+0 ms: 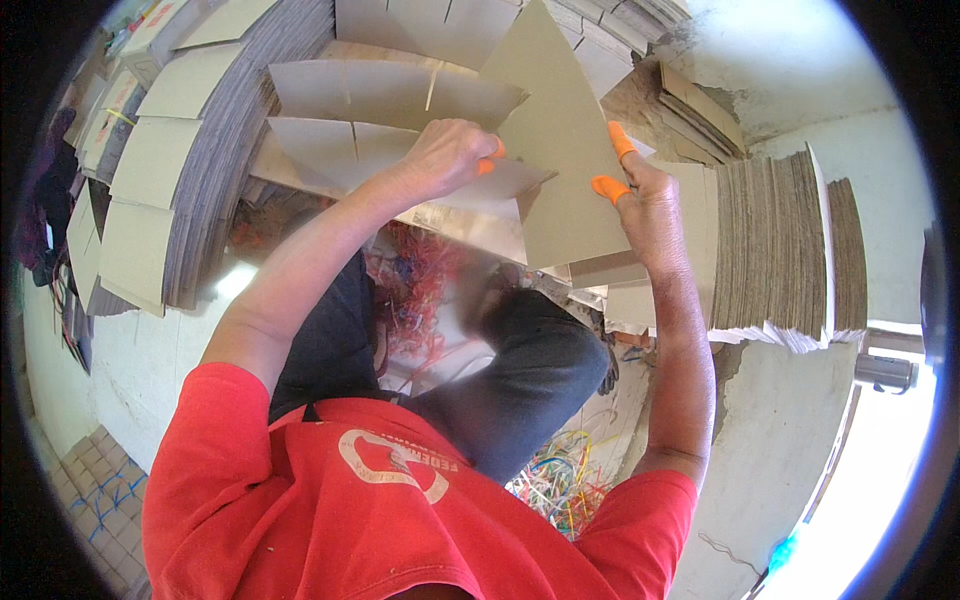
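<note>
Orange covers sit on some fingertips of both hands. My left hand (455, 158) is closed in a pinch at the upper edge of a slotted cardboard strip (325, 145), which stands on edge. Just beyond it, a second slotted strip (385, 92) stands roughly parallel. To the right, my right hand (650, 205) grips the right edge of a flat cardboard sheet (565, 160), its covered thumb and finger on that edge. The sheet is tilted, one corner pointing up, and meets the right ends of the strips. Its contact with their slots is hard to make out.
Tall cardboard stacks (200, 170) line the left. Another cardboard stack (770, 240) stands on the right, beside the wall. A wooden board (470, 232) lies under the strips. Tangled coloured straps (560, 480) lie on the floor, and red strands (410, 290) between my legs.
</note>
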### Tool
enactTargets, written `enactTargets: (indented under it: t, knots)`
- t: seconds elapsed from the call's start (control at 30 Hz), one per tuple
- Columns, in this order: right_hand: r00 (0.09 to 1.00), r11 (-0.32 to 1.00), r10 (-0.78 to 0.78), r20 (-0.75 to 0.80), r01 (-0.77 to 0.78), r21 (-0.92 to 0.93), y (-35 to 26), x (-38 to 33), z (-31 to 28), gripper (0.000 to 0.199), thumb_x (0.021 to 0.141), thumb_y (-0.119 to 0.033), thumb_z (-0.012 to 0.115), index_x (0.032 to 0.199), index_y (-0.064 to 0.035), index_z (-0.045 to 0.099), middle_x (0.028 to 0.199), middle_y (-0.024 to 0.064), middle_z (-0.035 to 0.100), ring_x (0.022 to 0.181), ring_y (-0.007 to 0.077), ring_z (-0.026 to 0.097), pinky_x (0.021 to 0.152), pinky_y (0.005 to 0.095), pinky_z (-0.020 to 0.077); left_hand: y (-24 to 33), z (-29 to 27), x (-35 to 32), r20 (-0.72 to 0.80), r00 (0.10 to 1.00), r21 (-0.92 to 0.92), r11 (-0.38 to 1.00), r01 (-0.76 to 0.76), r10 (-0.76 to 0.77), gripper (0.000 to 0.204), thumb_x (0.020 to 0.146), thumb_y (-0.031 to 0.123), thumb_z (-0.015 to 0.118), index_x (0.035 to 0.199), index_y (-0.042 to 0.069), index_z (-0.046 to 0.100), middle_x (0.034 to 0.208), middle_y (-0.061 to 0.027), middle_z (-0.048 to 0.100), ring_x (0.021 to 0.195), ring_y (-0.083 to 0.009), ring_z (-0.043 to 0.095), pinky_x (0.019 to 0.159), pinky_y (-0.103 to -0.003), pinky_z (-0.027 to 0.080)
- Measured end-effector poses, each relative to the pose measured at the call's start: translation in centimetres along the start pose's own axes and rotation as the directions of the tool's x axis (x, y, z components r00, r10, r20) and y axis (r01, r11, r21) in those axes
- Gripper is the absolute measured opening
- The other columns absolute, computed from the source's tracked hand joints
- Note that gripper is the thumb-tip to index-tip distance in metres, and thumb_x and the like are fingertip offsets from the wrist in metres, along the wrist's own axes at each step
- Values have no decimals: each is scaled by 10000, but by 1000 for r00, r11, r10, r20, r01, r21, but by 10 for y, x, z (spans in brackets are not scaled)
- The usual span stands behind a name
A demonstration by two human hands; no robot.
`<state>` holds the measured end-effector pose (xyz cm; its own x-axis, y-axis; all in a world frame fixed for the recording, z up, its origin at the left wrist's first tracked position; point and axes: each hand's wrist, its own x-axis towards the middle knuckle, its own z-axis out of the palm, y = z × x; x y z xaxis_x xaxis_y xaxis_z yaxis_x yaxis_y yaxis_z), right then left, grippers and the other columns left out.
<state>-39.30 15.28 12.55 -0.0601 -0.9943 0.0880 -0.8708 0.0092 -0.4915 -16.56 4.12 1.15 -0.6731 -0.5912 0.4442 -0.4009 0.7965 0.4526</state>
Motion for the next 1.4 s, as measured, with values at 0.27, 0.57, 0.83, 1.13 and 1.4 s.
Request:
enactTargets:
  t: [0.27,0.57,0.83,1.13,1.4]
  knots:
    - [991,992,-123,60,123,2,3,13,-4,628,781,14,713,1362,-1,472,1162,222,640,1056,105,579,893,285,462,0,2,3,-3,1000,13,1000,-5,5,166,719,116,722,881,79,710,764,-166,669,728,-350,658,644,-444,519]
    - [1000,999,25,-5,-25,-30,-20,-5,11,562,794,-38,697,1327,-57,520,893,292,614,836,393,646,717,409,505,-7,-1,-1,48,999,14,1000,26,-26,152,743,131,721,877,65,691,772,-144,651,746,-337,640,642,-443,498]
    - [978,915,-206,-18,186,-359,18,-18,51,328,847,-222,651,1141,-78,629,889,143,665,772,339,653,638,434,532,7,0,-1,56,998,27,1000,2,-3,183,743,144,727,913,85,695,795,-138,645,758,-321,636,662,-435,497]
    - [730,371,400,-555,-682,-630,189,-117,5,573,833,-340,682,1305,-82,485,1242,119,524,1144,315,490,872,508,427,14,-28,-20,-74,997,25,1000,-17,19,360,700,155,782,1028,50,679,866,-113,660,734,-280,604,663,-375,497]
    - [723,467,435,-536,-690,-553,226,-123,-27,440,753,-324,763,1044,-60,565,976,160,654,953,370,619,739,480,501,9,-37,-31,-44,999,108,994,9,-4,332,708,150,783,1007,40,687,832,-121,651,736,-274,602,661,-376,488]
